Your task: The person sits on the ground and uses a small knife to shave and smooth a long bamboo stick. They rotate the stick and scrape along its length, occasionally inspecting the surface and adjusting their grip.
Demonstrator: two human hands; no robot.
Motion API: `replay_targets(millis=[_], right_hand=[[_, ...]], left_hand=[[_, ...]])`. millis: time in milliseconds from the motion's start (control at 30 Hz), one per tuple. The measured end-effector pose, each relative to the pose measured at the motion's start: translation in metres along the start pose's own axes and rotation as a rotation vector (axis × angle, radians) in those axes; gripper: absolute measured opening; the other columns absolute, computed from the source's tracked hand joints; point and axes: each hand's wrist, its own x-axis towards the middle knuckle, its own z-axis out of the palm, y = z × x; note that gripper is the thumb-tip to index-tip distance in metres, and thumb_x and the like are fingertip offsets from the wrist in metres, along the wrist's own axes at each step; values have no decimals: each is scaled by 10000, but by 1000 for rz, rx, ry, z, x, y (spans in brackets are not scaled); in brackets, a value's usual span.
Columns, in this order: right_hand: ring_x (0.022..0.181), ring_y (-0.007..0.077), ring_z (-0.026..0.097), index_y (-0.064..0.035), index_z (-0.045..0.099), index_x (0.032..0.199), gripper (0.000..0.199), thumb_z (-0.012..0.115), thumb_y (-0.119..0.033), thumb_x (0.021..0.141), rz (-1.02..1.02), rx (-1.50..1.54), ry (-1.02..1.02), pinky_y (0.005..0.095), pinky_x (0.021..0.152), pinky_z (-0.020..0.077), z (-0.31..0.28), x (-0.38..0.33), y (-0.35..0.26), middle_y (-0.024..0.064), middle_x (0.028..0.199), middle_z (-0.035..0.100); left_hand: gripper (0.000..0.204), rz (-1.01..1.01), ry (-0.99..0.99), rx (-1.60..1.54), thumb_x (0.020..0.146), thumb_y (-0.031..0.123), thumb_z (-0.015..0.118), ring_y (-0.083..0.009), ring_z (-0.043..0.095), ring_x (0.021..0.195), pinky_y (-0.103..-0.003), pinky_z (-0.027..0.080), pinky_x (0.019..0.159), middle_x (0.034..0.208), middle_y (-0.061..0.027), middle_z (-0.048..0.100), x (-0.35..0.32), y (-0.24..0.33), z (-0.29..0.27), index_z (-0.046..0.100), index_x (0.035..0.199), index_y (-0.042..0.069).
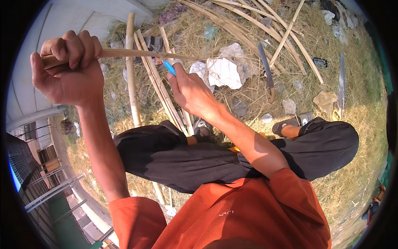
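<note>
Raised at the upper left, my left hand (78, 83) is closed around one end of a thin bamboo strip (128, 53). The strip runs level to the right, and its far end narrows above a white rock. My right hand (192, 91) is closed on a small knife (169, 67) with a bright blue handle. Its thin blade points up and to the left and crosses the strip near its middle. Whether the edge bites into the bamboo cannot be made out. Both arms are held out over my bent legs in black cloth.
Upright in view, a bamboo pole (132, 79) stands left of split bamboo lengths (159, 85). Longer strips (288, 41) lie crossed at the upper right. A curved machete (264, 58) and a long blade (342, 79) lie on dry grass near white rocks (224, 72). A pale wall (33, 79) borders the left.
</note>
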Motion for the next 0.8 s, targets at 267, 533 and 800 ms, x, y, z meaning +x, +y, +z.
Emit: replay_targets(millis=[267, 533, 800], right_hand=[[497, 391, 577, 89, 412, 1002, 206, 448, -101, 930, 320, -58, -165, 455, 453, 429, 21, 11, -6, 227, 540, 539], [619, 425, 624, 48, 440, 1016, 183, 414, -111, 929, 452, -230, -288, 509, 558, 480, 13, 25, -5, 236, 601, 584], [608, 452, 613, 16, 449, 1071, 208, 417, -118, 916, 336, -339, -206, 530, 557, 485, 15, 24, 7, 244, 579, 579]], left_hand=[[374, 119, 381, 205, 884, 419, 424, -133, 213, 491, -293, 200, 505, 534, -7, 262, -6, -3, 6, 381, 651, 129], [376, 114, 387, 164, 894, 420, 420, -132, 224, 487, -282, 199, 500, 532, -12, 278, -10, 1, -4, 396, 665, 122], [384, 150, 339, 177, 902, 421, 415, -132, 221, 489, -290, 211, 494, 526, -9, 263, -20, 1, 13, 395, 670, 116]])
